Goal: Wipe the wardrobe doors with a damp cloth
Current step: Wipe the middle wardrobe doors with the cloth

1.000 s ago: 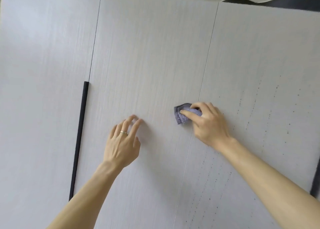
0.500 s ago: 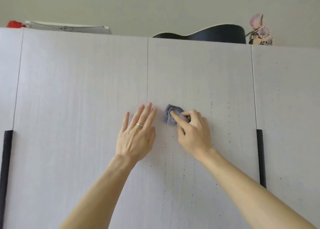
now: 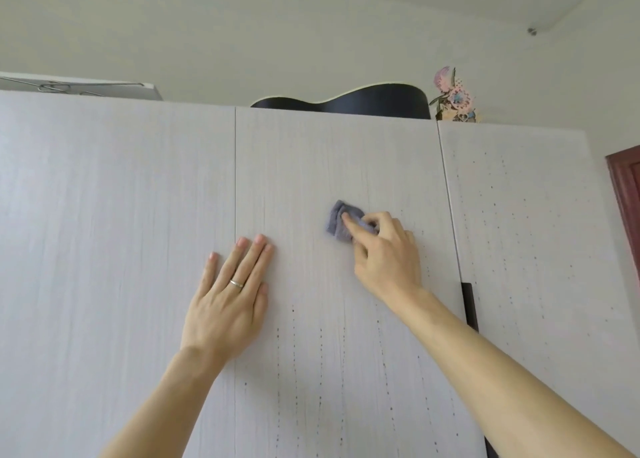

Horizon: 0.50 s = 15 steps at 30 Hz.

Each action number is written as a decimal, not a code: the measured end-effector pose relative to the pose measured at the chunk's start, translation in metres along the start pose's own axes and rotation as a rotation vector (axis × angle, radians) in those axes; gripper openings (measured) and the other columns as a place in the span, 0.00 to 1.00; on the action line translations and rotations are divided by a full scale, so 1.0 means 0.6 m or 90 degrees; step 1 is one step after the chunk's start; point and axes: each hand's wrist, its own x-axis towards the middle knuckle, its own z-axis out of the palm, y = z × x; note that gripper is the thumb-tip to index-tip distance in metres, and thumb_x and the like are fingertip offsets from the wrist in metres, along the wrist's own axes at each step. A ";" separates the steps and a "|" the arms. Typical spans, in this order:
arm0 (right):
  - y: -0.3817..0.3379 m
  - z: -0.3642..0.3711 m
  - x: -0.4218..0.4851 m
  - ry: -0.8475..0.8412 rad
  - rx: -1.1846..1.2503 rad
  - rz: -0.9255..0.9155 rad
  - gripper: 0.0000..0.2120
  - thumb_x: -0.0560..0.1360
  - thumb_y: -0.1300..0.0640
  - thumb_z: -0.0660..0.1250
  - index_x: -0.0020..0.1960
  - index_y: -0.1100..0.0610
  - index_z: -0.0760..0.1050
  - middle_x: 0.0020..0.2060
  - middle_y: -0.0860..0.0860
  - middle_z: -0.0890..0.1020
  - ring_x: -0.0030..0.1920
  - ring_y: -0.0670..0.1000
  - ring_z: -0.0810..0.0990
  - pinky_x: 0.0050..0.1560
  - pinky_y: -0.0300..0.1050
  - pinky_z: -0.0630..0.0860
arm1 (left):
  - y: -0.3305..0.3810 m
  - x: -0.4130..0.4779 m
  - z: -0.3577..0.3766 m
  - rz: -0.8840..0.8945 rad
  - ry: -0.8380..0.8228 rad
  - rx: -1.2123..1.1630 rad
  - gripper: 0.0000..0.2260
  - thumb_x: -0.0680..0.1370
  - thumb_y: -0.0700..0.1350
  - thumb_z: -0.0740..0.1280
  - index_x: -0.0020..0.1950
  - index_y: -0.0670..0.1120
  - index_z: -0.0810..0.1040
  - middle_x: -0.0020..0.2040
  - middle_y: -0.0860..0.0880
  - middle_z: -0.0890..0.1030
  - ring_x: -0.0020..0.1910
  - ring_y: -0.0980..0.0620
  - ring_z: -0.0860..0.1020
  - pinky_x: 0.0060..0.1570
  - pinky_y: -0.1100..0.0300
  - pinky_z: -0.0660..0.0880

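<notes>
- We see the right grip (image 3: 384, 253) grasping a bunched grey-blue cloth (image 3: 337, 223), fingers curled round it, pressing it against the middle wardrobe door (image 3: 332, 159).
- The left grip (image 3: 228, 305) lies released, fingers straight and flat, across the seam (image 3: 235, 180) between that door and the left door (image 3: 117, 215).
- We note a ring (image 3: 237, 284) on one of its fingers.
- A dark guitar (image 3: 363, 102) shows above the middle door's top edge.

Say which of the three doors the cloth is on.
The middle door: the right hand holds the cloth against it. The left door and right door have none.
</notes>
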 end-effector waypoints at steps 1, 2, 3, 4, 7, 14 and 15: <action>-0.002 0.001 -0.029 -0.003 0.006 -0.031 0.22 0.74 0.61 0.65 0.67 0.48 0.79 0.53 0.51 0.77 0.46 0.57 0.76 0.43 0.49 0.72 | -0.002 -0.001 -0.001 0.000 0.003 0.002 0.25 0.83 0.47 0.52 0.82 0.46 0.59 0.82 0.51 0.59 0.81 0.49 0.57 0.79 0.42 0.53; 0.001 0.001 -0.056 -0.008 0.010 -0.061 0.23 0.74 0.61 0.66 0.67 0.48 0.78 0.53 0.51 0.78 0.45 0.56 0.76 0.42 0.49 0.72 | -0.003 -0.001 -0.002 0.001 0.005 0.000 0.25 0.83 0.47 0.51 0.81 0.46 0.60 0.82 0.51 0.59 0.80 0.48 0.58 0.79 0.42 0.53; 0.006 -0.002 -0.079 -0.014 0.009 -0.085 0.24 0.73 0.61 0.66 0.68 0.47 0.78 0.54 0.51 0.78 0.45 0.56 0.76 0.42 0.48 0.72 | -0.003 0.000 0.000 0.000 0.006 -0.005 0.25 0.83 0.47 0.51 0.81 0.46 0.60 0.82 0.51 0.59 0.80 0.48 0.58 0.78 0.42 0.53; 0.010 -0.003 -0.090 -0.016 0.012 -0.104 0.25 0.73 0.62 0.67 0.68 0.46 0.78 0.54 0.50 0.78 0.45 0.55 0.75 0.42 0.48 0.72 | -0.005 0.000 -0.001 -0.002 0.006 -0.006 0.25 0.83 0.47 0.51 0.81 0.46 0.60 0.82 0.51 0.59 0.80 0.48 0.59 0.78 0.42 0.53; 0.034 -0.010 -0.056 -0.016 0.006 -0.093 0.25 0.72 0.63 0.67 0.66 0.45 0.79 0.53 0.50 0.78 0.46 0.55 0.75 0.44 0.48 0.72 | -0.002 0.000 0.000 -0.004 0.003 -0.008 0.25 0.84 0.48 0.51 0.81 0.46 0.60 0.82 0.52 0.59 0.80 0.49 0.59 0.78 0.42 0.54; 0.082 -0.011 0.071 0.034 0.023 0.068 0.24 0.73 0.64 0.63 0.64 0.45 0.80 0.54 0.51 0.78 0.47 0.58 0.76 0.44 0.51 0.72 | 0.001 0.001 -0.010 -0.012 -0.013 0.009 0.25 0.84 0.48 0.51 0.82 0.47 0.59 0.82 0.52 0.59 0.80 0.49 0.58 0.78 0.42 0.56; 0.081 -0.010 0.062 0.037 0.025 0.062 0.24 0.73 0.63 0.62 0.65 0.45 0.80 0.54 0.51 0.78 0.47 0.58 0.76 0.43 0.52 0.73 | 0.002 0.000 -0.010 -0.018 -0.013 0.008 0.25 0.84 0.48 0.51 0.82 0.47 0.59 0.82 0.52 0.59 0.80 0.49 0.58 0.78 0.42 0.56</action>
